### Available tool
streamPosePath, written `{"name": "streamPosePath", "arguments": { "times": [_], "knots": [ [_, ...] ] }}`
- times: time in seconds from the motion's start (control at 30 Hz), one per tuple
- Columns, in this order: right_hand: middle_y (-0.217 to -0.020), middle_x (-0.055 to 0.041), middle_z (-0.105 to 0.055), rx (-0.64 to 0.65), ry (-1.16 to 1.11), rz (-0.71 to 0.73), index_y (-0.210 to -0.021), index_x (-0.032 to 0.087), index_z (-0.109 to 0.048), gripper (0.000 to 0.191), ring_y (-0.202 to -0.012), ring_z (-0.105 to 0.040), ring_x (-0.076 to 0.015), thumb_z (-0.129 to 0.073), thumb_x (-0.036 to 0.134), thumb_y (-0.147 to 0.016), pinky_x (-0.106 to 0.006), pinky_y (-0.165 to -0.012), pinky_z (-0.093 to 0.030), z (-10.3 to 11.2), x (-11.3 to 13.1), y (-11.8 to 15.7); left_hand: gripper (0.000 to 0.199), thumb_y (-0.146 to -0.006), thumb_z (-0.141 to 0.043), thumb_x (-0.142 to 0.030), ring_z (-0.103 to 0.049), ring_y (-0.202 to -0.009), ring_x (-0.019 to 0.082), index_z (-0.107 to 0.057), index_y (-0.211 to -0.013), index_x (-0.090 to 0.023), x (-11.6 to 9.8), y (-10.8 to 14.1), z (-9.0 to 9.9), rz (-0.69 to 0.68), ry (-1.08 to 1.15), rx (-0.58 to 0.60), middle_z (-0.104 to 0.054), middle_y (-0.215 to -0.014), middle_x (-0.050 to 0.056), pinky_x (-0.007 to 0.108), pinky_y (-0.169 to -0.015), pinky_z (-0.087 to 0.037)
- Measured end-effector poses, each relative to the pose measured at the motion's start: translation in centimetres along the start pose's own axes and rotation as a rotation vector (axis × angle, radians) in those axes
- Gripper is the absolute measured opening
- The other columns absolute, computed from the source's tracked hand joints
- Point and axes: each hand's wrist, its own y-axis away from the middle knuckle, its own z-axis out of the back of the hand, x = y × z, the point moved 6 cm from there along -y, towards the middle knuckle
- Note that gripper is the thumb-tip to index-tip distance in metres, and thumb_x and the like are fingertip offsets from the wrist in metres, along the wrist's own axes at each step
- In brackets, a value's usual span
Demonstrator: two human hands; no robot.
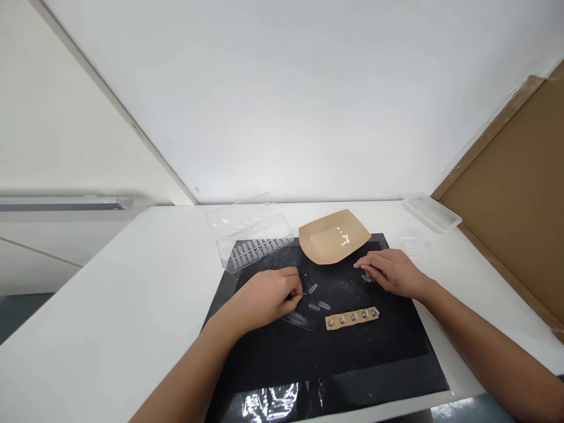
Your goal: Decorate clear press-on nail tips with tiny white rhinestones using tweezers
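Observation:
My left hand [264, 296] rests on a black mat [264, 358], its fingertips pinched on a small thin item that is hard to make out. Three loose clear false nail tips [313, 288] lie just right of those fingers. My right hand [390, 273] curls over a clear nail tip [365, 278] that shows under its fingers. Between my hands, a tan strip [352, 319] carries several small metallic studs. A kraft paper tray [335, 237] with white bits in it stands above my right hand. A clear case [255, 247] holds rows of nail tips.
A clear plastic lid [240, 212] lies behind the case on the white table [110, 305]. A shallow clear tray [430, 212] and a pale translucent sheet [414, 247] sit on the right. A brown cardboard panel [506, 182] leans beyond the table's right side.

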Motion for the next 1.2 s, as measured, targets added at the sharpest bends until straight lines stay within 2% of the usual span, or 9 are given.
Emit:
{"name": "streamPosePath", "arguments": {
  "times": [0.13,0.23,0.33,0.43,0.57,0.77,0.97,1.1,1.2],
  "knots": [
    [-0.093,-0.0041,-0.078,-0.007,0.003,0.004,-0.122,0.022,-0.068,0.029,-0.078,-0.071,-0.0160,-0.043,0.029,-0.112,-0.029,-0.070,-0.049,0.0,0.0,0.0,0.011,-0.095,-0.057,-0.020,-0.065,-0.078,0.015,-0.065,-0.088,-0.021,-0.9,-0.1,0.5,-0.062,0.086,-0.046,-0.066,-0.090,0.000,0.028,-0.069,-0.047],
    [-0.094,-0.0043,-0.078,-0.012,-0.002,0.009,-0.121,0.022,-0.069,0.028,-0.078,-0.072,-0.0161,-0.043,0.030,-0.111,-0.029,-0.071,-0.050,0.1,0.1,-0.1,0.015,-0.102,-0.053,-0.024,-0.065,-0.080,0.015,-0.066,-0.097,-0.021,-1.8,-0.4,0.7,-0.123,0.124,-0.124,-0.065,-0.098,0.002,0.027,-0.069,-0.050],
    [-0.095,-0.0047,-0.078,0.000,-0.009,0.007,-0.120,0.022,-0.069,0.029,-0.078,-0.071,-0.0164,-0.043,0.031,-0.111,-0.029,-0.072,-0.050,0.0,0.3,-0.2,0.024,-0.109,-0.045,-0.029,-0.067,-0.085,0.016,-0.066,-0.105,-0.020,-3.0,-0.8,0.3,-0.185,0.092,-0.201,-0.065,-0.106,0.005,0.029,-0.075,-0.055],
    [-0.096,-0.0054,-0.078,0.020,-0.014,0.010,-0.120,0.022,-0.069,0.030,-0.079,-0.071,-0.0169,-0.042,0.032,-0.112,-0.030,-0.072,-0.048,-0.2,0.6,-0.3,0.028,-0.112,-0.041,-0.032,-0.068,-0.091,0.018,-0.067,-0.109,-0.021,-3.7,-1.2,-0.4,-0.185,0.050,-0.257,-0.066,-0.106,0.006,0.031,-0.080,-0.057],
    [-0.094,-0.0051,-0.077,0.021,-0.015,0.029,-0.119,0.022,-0.070,0.032,-0.077,-0.069,-0.0172,-0.040,0.033,-0.112,-0.029,-0.071,-0.046,-0.2,1.2,-0.4,0.027,-0.111,-0.044,-0.033,-0.068,-0.099,0.020,-0.069,-0.113,-0.022,-3.9,-1.9,-1.0,-0.160,0.016,-0.274,-0.069,-0.106,0.006,0.031,-0.082,-0.058],
    [-0.094,-0.0043,-0.076,0.030,-0.034,0.033,-0.117,0.021,-0.070,0.033,-0.075,-0.068,-0.0161,-0.040,0.031,-0.112,-0.029,-0.070,-0.045,-0.3,1.5,-0.4,0.030,-0.110,-0.049,-0.034,-0.070,-0.099,0.020,-0.073,-0.121,-0.019,-3.5,-2.2,-1.5,-0.238,0.077,-0.288,-0.072,-0.105,0.008,0.033,-0.088,-0.059],
    [-0.090,-0.0026,-0.075,-0.014,-0.048,0.044,-0.110,0.022,-0.071,0.023,-0.076,-0.067,-0.0153,-0.051,0.033,-0.109,-0.028,-0.068,-0.046,-0.7,2.1,-0.7,0.026,-0.107,-0.059,-0.033,-0.070,-0.090,0.017,-0.077,-0.119,-0.020,-3.5,-2.1,-0.2,-0.230,0.367,-0.428,-0.074,-0.099,0.007,0.030,-0.083,-0.058],
    [-0.088,-0.0020,-0.073,-0.073,-0.265,-0.005,-0.112,0.023,-0.072,0.020,-0.077,-0.066,-0.0142,-0.061,0.038,-0.106,-0.027,-0.069,-0.050,-1.2,3.4,-1.2,0.022,-0.101,-0.067,-0.037,-0.069,-0.078,0.015,-0.082,-0.109,-0.022,-3.8,-2.3,-0.2,-0.103,0.625,-0.480,-0.076,-0.095,0.006,0.025,-0.067,-0.056],
    [-0.084,-0.0011,-0.071,-0.141,-0.454,-0.074,-0.109,0.022,-0.073,0.024,-0.072,-0.065,-0.0128,-0.069,0.044,-0.100,-0.024,-0.064,-0.051,-1.4,4.0,-1.5,0.020,-0.098,-0.072,-0.038,-0.071,-0.080,0.016,-0.083,-0.104,-0.023,-4.0,-2.4,-0.9,-0.042,0.773,-0.511,-0.077,-0.097,0.006,0.023,-0.060,-0.054]
  ]
}}
